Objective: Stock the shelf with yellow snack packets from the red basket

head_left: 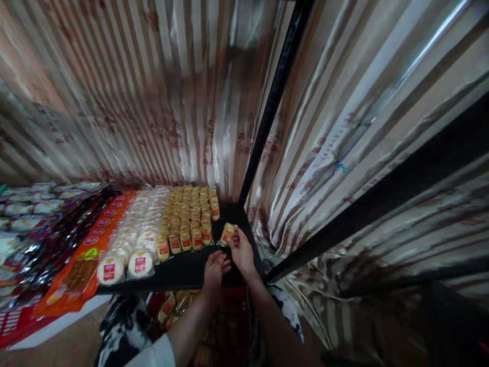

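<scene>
Between the thumb and fingers of my right hand (241, 251) is a small yellow pastry in a clear wrapper with a red label (228, 233), over the right end of the black shelf (168, 275). Just left of it, my left hand (216, 267) hovers near the shelf's front edge, fingers loosely curled and apart, with nothing seen in them. Rows of the same wrapped yellow pastries (185, 239) stand to the left of the held one. Beside those rows lie round white wrapped cakes (140, 263) with red labels.
Further left are orange snack packets (82, 265), dark shiny packets (57, 239) and white packets (23, 209). Below the shelf, a red crate (237, 306) contains more wrapped pastries. A black upright post (263, 127) rises at the back right corner, before striped plastic sheeting (183, 92).
</scene>
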